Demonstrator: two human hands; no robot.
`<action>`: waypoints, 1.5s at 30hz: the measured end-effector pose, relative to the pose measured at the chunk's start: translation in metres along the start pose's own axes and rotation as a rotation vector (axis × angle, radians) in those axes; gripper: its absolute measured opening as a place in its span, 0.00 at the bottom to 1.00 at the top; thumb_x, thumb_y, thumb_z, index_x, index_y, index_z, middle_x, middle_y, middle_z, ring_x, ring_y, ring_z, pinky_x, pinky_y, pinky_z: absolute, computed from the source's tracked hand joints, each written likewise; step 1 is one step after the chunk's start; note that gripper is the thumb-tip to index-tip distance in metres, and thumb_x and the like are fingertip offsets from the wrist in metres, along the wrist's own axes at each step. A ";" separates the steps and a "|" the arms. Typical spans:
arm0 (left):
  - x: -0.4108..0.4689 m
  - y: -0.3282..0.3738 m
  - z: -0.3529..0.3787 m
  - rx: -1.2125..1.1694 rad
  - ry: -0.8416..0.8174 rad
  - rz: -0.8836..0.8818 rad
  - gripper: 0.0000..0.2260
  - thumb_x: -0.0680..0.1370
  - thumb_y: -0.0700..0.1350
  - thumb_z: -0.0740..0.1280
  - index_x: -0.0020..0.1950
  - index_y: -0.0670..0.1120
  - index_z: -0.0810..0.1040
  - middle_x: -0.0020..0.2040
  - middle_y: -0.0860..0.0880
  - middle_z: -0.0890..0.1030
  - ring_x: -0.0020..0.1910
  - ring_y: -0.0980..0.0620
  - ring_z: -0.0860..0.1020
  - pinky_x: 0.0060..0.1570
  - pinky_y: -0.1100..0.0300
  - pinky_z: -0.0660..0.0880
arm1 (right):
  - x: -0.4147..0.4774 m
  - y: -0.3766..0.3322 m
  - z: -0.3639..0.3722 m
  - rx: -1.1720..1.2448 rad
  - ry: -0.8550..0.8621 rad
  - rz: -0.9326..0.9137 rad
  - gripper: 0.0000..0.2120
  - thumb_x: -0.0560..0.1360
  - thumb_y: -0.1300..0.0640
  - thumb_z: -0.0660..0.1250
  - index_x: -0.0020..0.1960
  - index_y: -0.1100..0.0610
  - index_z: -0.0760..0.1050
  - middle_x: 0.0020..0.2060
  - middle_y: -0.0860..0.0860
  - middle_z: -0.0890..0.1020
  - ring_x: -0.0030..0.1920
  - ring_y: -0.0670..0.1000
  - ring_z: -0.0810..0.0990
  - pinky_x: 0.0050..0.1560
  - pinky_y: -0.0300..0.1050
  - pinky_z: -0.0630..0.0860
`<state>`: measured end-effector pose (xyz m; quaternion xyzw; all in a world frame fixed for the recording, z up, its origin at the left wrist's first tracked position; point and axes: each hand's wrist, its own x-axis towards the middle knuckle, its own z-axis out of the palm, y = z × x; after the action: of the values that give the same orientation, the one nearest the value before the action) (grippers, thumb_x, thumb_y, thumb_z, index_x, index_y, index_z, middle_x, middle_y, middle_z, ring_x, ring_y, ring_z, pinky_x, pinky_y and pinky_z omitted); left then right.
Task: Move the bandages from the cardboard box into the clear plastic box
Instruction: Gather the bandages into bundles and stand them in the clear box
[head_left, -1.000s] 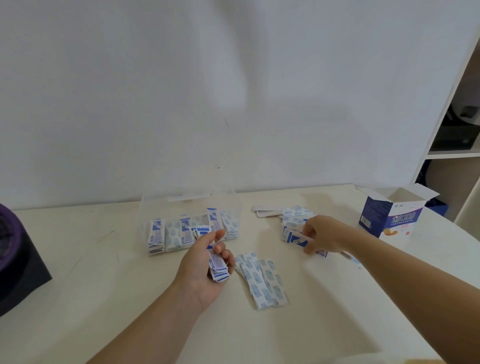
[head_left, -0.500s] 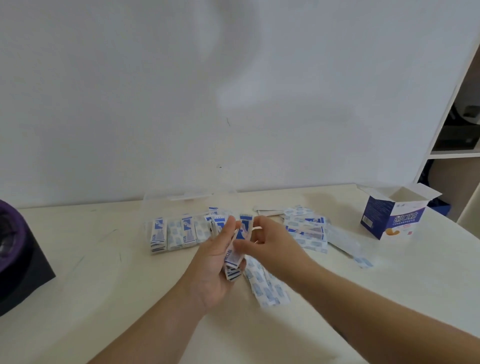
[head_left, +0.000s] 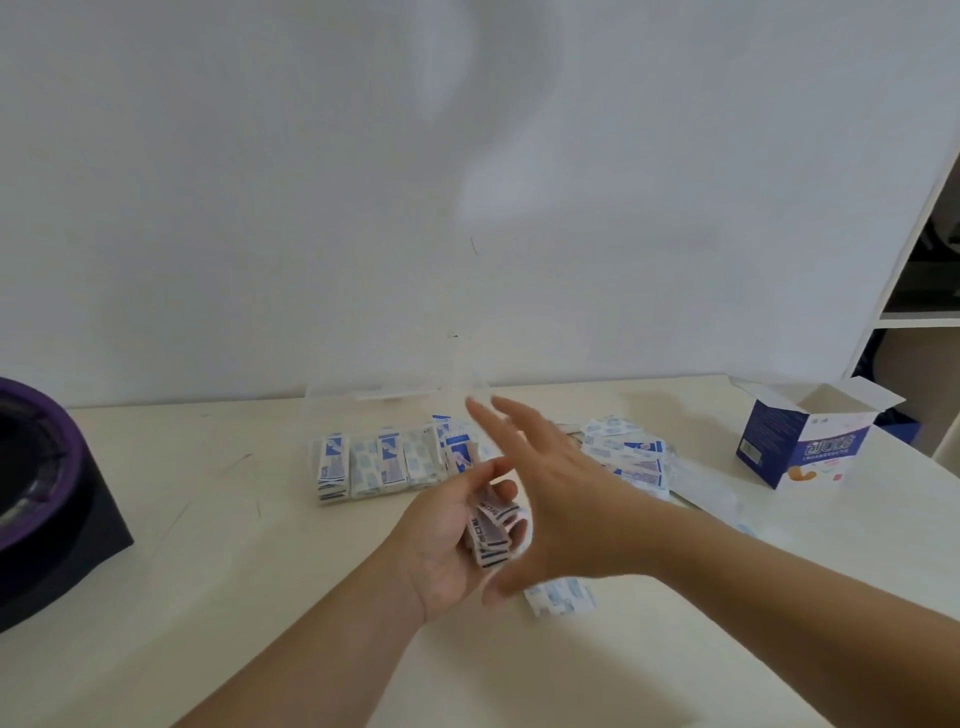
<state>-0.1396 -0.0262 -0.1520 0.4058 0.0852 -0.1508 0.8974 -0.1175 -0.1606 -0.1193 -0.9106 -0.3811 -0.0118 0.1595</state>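
Observation:
My left hand (head_left: 447, 540) is palm up at the table's middle and grips a small stack of blue-and-white bandages (head_left: 489, 530). My right hand (head_left: 545, 488) hovers just right of it with fingers spread and straight, holding nothing. The clear plastic box (head_left: 332, 405) stands behind them with a row of bandages (head_left: 374, 462) upright along its front. A loose pile of bandages (head_left: 628, 452) lies right of the box. More bandages (head_left: 561, 597) lie under my right wrist, mostly hidden. The blue cardboard box (head_left: 800, 441) stands open at the far right.
A black and purple object (head_left: 47, 493) sits at the table's left edge. A white wall runs behind the table. A white shelf unit (head_left: 919, 270) rises at the right behind the cardboard box.
My right hand fetched bandages from the right pile, brought them to my left hand, then let go and opened. The stack in my left hand has grown.

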 end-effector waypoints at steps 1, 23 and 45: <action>-0.002 -0.001 0.002 0.021 -0.029 -0.010 0.10 0.73 0.45 0.66 0.51 0.41 0.79 0.43 0.43 0.77 0.40 0.46 0.76 0.41 0.53 0.74 | 0.000 -0.003 0.002 -0.077 -0.034 -0.041 0.64 0.56 0.37 0.78 0.72 0.37 0.31 0.74 0.43 0.42 0.75 0.47 0.47 0.72 0.46 0.55; -0.017 0.002 0.009 0.617 -0.185 0.159 0.08 0.79 0.36 0.59 0.45 0.43 0.76 0.37 0.47 0.76 0.34 0.54 0.74 0.35 0.63 0.71 | 0.007 0.007 0.006 -0.057 0.087 -0.147 0.44 0.60 0.44 0.78 0.70 0.46 0.59 0.61 0.44 0.57 0.51 0.43 0.67 0.49 0.31 0.68; -0.009 0.009 -0.017 0.797 0.112 -0.143 0.10 0.81 0.44 0.61 0.58 0.40 0.75 0.54 0.44 0.80 0.40 0.48 0.83 0.41 0.53 0.81 | 0.003 0.034 -0.010 1.065 -0.282 0.953 0.19 0.77 0.62 0.64 0.65 0.66 0.64 0.52 0.63 0.72 0.46 0.58 0.77 0.48 0.56 0.78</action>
<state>-0.1458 -0.0057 -0.1545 0.7226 0.0968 -0.2115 0.6510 -0.0903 -0.1836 -0.1194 -0.7694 0.0858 0.3633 0.5183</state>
